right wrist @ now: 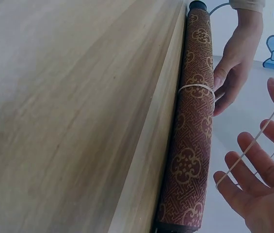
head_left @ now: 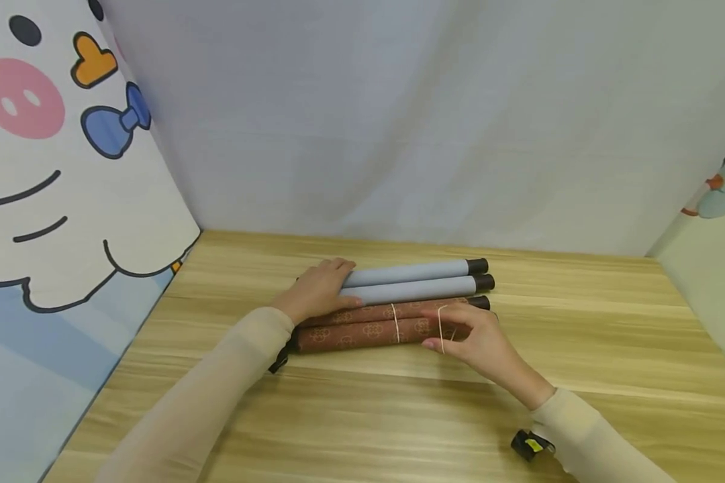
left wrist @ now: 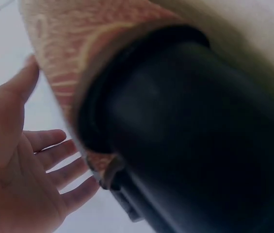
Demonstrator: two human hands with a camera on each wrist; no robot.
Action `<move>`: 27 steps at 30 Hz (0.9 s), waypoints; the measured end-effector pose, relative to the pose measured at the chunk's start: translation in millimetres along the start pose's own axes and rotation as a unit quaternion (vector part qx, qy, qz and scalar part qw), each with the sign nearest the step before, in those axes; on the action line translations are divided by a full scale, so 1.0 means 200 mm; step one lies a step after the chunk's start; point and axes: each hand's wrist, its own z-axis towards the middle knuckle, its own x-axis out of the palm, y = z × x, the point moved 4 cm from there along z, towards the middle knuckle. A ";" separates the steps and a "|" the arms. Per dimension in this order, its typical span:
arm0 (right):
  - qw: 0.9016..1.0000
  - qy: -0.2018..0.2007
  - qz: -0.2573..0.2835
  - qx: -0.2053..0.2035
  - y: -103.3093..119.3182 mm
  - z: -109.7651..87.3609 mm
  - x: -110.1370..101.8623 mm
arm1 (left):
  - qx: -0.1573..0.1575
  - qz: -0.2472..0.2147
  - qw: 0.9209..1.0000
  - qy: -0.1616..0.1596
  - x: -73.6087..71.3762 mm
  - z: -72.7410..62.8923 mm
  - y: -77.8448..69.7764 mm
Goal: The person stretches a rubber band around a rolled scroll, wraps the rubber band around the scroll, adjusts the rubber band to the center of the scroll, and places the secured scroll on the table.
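Two brown patterned scrolls (head_left: pixel 347 337) with black end knobs lie side by side on the table, a white rubber band (head_left: pixel 395 325) around their middle. Behind them lie two pale grey-blue rolls (head_left: pixel 411 290) with black ends. My left hand (head_left: pixel 317 293) rests across the left part of the rolls, its fingers extended and spread in the left wrist view. Over the right end of the brown scrolls is my right hand (head_left: pixel 474 335), a second rubber band (right wrist: pixel 253 141) looped and stretched across its spread thumb and fingers. In the right wrist view, the front brown scroll (right wrist: pixel 187 160) shows its band.
The wood-grain table (head_left: pixel 362 416) backs onto a pale sheet (head_left: pixel 399 147). A cartoon-printed panel (head_left: pixel 97 201) borders the left side. A small black device (head_left: pixel 524 445) sits at the right sleeve.
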 end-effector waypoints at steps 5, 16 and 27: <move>1.000 0.001 -0.030 -0.001 -0.03 0.00 0.01 | 0.005 0.006 0.999 0.031 0.04 0.04 0.00; 0.994 -0.046 -0.082 -0.052 -0.03 -0.01 -0.01 | 0.034 0.059 0.997 0.036 0.05 0.09 0.02; 0.994 -0.043 -0.091 -0.035 -0.05 -0.01 -0.02 | 0.040 0.051 0.997 0.038 0.03 0.09 0.01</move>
